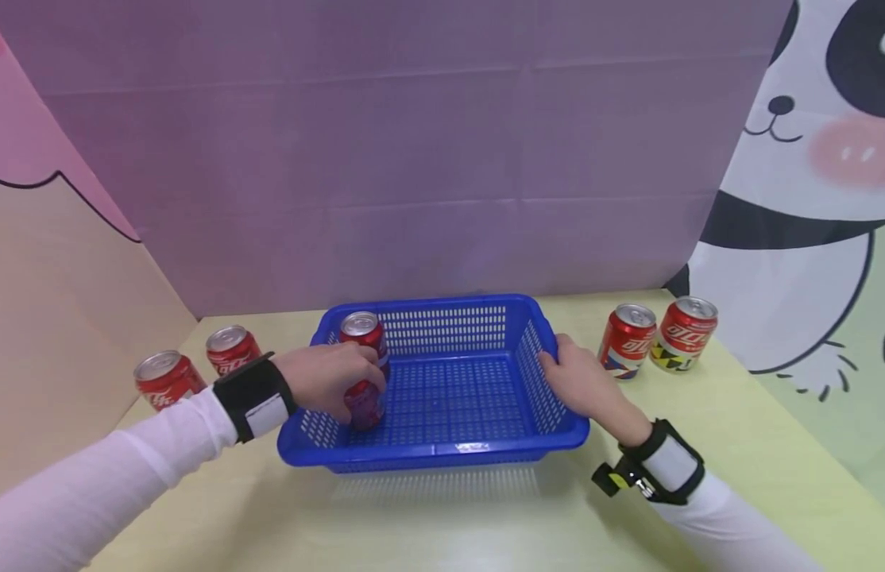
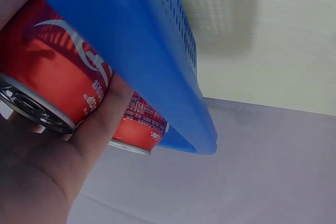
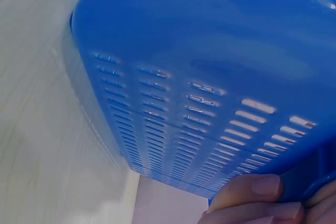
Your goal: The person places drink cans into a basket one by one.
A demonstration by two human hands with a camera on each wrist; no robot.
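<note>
A blue plastic basket (image 1: 442,449) with slotted walls sits on the table. My left hand (image 1: 331,377) reaches over its left side and grips a red soda can (image 1: 364,407) near the front left corner. In the left wrist view, the thumb and fingers wrap round this can (image 2: 52,72), its silver-rimmed end towards the palm. Just behind it in the basket stands a second red can (image 1: 361,327), partly covered by the hand. My right hand (image 1: 585,383) holds the basket's right rim, its fingers (image 3: 252,190) curled there in the right wrist view.
Two red cans, one nearer (image 1: 164,383) and one farther (image 1: 231,349), stand left of the basket, partly behind my left forearm. Two more, a left one (image 1: 627,342) and a right one (image 1: 684,334), stand at the right. A purple-grey panel (image 1: 428,159) rises behind the table.
</note>
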